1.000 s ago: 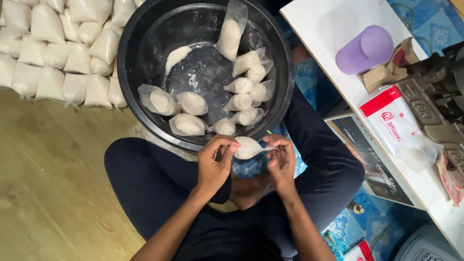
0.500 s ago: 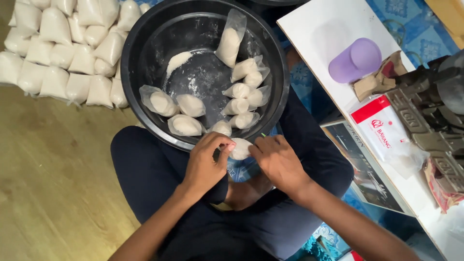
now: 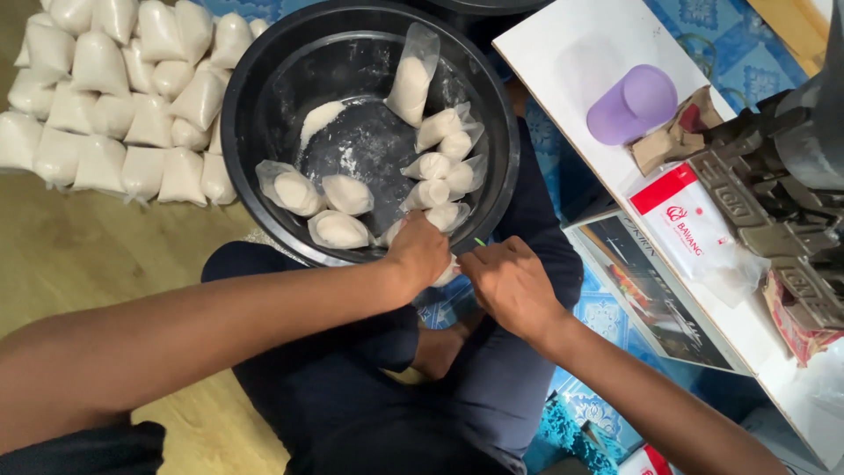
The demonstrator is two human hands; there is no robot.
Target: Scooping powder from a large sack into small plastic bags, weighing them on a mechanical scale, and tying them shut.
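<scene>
Overhead view of a seated person at work over the lap. The left hand point(image 3: 420, 251) is clenched around a small clear plastic bag of white powder point(image 3: 447, 274), which shows only as a sliver beneath the fingers, just below the near rim of the black basin point(image 3: 242, 97). The right hand point(image 3: 510, 283) is closed in a pinch just beside the bag, holding a thin green tie point(image 3: 480, 242) whose tip pokes up between the hands. Inside the basin lie further filled bags point(image 3: 341, 193) and loose white powder point(image 3: 318, 119). Tied bags are stacked in rows point(image 3: 114, 97) on the wooden floor to the left. A white table point(image 3: 563, 53) on the right carries a lilac cup point(image 3: 633, 104).
</scene>
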